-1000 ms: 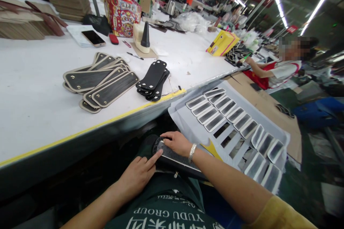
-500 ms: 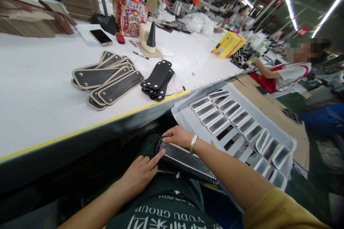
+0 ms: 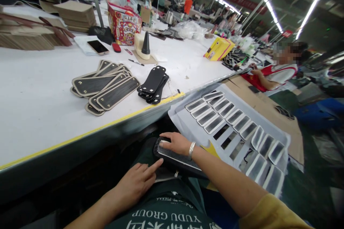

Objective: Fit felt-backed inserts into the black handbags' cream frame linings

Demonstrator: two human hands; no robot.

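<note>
A long black panel with a pale edge line and a dark fuzzy face (image 3: 172,157) lies across my lap over a green apron (image 3: 172,204). My right hand (image 3: 176,143), with a silvery bracelet at the wrist, grips the panel's far left end, thumb on the face and fingers over the back edge. My left hand (image 3: 139,177) sits just left of the panel. Its index finger is stretched to the panel's near edge and the others are loosely bent; whether the fingertip touches I cannot tell. My right forearm covers the panel's other end.
On the white table (image 3: 40,114) lie pale-edged black panels (image 3: 118,93) and a black stack (image 3: 153,84). A phone (image 3: 98,47), a cone-topped pot (image 3: 145,48) and a yellow box (image 3: 219,48) stand behind. Cut pieces cover a grey sheet (image 3: 177,114) at right; a co-worker (image 3: 279,68) sits beyond.
My left hand has drawn slightly down, away from the panel's face to its near edge. My right thumb now lies on the panel's end. The whole view has shifted a little.
</note>
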